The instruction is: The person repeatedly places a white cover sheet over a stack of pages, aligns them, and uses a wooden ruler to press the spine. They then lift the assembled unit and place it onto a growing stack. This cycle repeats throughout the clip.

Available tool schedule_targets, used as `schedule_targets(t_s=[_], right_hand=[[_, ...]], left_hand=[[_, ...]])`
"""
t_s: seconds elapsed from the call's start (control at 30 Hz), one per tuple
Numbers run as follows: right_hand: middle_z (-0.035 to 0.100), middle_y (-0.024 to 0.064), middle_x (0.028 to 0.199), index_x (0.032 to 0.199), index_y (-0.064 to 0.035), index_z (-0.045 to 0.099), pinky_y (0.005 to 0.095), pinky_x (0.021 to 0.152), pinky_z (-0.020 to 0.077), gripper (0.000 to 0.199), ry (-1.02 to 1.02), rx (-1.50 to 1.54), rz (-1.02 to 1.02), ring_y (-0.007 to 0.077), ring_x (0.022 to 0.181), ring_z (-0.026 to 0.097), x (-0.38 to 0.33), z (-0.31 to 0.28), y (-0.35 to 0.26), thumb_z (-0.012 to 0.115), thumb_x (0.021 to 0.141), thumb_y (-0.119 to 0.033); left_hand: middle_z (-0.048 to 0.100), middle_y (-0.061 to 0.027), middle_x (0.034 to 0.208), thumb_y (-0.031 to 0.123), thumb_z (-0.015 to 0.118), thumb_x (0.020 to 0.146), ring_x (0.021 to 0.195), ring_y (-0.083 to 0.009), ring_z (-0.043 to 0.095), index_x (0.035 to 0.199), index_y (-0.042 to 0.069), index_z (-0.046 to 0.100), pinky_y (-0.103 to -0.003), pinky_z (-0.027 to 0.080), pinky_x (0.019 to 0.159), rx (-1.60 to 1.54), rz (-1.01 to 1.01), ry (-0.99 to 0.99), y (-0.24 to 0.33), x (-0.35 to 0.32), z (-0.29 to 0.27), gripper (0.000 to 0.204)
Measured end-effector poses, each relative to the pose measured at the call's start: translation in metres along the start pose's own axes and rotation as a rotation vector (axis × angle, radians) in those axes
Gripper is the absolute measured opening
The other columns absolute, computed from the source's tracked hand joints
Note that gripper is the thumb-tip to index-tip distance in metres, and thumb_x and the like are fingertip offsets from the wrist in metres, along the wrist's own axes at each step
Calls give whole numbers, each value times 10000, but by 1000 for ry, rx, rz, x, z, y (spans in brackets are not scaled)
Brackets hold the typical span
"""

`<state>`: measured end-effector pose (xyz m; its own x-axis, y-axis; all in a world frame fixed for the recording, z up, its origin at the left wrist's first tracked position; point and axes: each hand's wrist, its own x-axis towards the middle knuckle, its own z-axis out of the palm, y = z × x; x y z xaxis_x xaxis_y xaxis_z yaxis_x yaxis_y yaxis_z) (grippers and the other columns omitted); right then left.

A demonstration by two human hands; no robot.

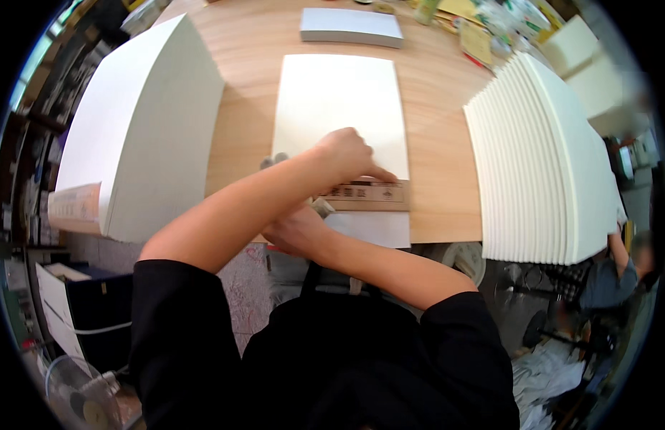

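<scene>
My arms cross over a white sheet or board (339, 107) lying on the wooden table. A brown paper strip (372, 199) with dark print lies across its near part. My left hand (350, 155) is over the strip's upper edge, one digit stretched out along it to the right and the other fingers bent. My right hand (296, 228) reaches under my left forearm at the strip's left end. Its grey-covered fingertips show beyond the forearm, apart from a beige-covered digit; the rest is hidden. White paper (382, 228) also shows below the strip.
A tall white stack (167, 129) stands at the left, with a printed brown band (76, 206) near its bottom. At the right rises a stack of thick white bundles (522, 165). A smaller white stack (352, 29) lies at the far side. Another person (608, 279) is at the far right.
</scene>
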<state>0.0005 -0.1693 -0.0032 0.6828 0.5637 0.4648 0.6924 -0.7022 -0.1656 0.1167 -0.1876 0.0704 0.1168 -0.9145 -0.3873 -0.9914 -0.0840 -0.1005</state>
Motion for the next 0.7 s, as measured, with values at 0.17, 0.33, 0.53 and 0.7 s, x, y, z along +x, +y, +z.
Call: schedule_targets(t_s=[0.17,0.33,0.53,0.7], right_hand=[[601,124,936,922,-46,673,418,840,513,175,-236,-283,94,278,954,603,-133,-95,63,669,766,-125],[621,136,912,893,-33,694,451,821,523,76,-208,-384,532,323,899,626,-201,-176,103,687,831,-76],[708,163,1092,1161,-1,728,395,862,544,220,376,53,884,313,993,682,-225,-151,95,656,977,-96],[710,151,979,1068,15,726,372,745,545,220,538,184,1039,248,801,673,-195,-160,101,679,1014,-194]], left_hand=[[703,6,1096,251,859,806,1031,-204,713,1607,509,349,-337,526,866,126,46,2,0,1,1,984],[684,7,1121,293,803,867,1054,-207,697,1537,404,502,-371,531,892,188,-39,66,13,-14,-11,743],[642,-113,1139,317,797,884,1084,-316,623,1394,207,670,-413,513,1023,-259,-234,526,46,-88,54,537],[686,-57,1130,215,807,831,1057,-273,660,1194,137,726,-429,525,1008,-107,-185,716,41,-104,48,379]])
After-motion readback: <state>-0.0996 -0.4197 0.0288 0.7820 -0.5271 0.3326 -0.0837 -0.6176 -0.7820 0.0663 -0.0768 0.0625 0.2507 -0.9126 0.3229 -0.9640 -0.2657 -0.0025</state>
